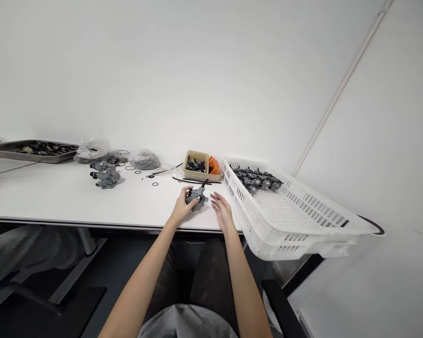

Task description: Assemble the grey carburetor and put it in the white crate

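My left hand (183, 204) grips a grey metal carburetor (198, 197) from its left side, just above the white table near its front edge. A black cap with a short stem points up from the carburetor's top. To the right, my right hand (222, 209) is apart from it, fingers spread and nothing visible in them. Farther left on the table stand several more carburetors (105, 176), close together. Behind the held one sits a beige bin (196, 175) of small black and metal parts, with thin black tubes (193, 181) lying in front of it.
A white perforated crate (261, 225) at the right holds several carburetors (255, 178) and juts past the table's front edge. An orange basket (214, 165) leans beside the bin. Black rings (155, 184), plastic bags of parts (144, 159) and a metal tray (52, 158) lie along the back left.
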Demonstrator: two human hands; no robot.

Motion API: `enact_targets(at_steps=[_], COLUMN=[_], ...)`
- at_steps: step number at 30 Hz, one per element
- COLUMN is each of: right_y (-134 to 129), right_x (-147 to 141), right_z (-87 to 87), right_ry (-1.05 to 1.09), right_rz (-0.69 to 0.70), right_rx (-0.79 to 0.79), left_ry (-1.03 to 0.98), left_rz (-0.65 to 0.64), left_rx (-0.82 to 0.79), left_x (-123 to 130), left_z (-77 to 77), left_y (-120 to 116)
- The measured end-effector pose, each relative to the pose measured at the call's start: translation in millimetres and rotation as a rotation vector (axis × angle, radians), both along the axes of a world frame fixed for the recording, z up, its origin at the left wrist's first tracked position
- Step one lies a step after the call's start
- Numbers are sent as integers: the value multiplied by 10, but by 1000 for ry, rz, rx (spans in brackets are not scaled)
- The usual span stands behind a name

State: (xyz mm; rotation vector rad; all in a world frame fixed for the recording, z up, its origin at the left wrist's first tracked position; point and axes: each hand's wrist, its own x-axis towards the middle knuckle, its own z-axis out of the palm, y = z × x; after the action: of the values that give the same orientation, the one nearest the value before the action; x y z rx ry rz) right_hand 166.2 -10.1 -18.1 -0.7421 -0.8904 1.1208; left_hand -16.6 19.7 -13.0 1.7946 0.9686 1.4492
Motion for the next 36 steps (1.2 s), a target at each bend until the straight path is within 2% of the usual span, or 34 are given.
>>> enact_targets(at_steps=[7, 17, 27, 36], right_y=[24, 14, 17, -5], right_x=[2, 4, 7, -3], right_z=[-19, -6, -15, 10], right_ry=[27, 39, 59, 67], right_rz=[2, 1, 0, -7], right_rx=[-6, -15, -22, -31], left_ry=[-109, -314, -522, -706], left_rz=[104, 133, -21, -52], left_rx=[20, 11, -84, -195], left_x=[-15, -22, -29, -27], left_z=[12, -32, -64, -25], left_y=[11, 58, 71, 49])
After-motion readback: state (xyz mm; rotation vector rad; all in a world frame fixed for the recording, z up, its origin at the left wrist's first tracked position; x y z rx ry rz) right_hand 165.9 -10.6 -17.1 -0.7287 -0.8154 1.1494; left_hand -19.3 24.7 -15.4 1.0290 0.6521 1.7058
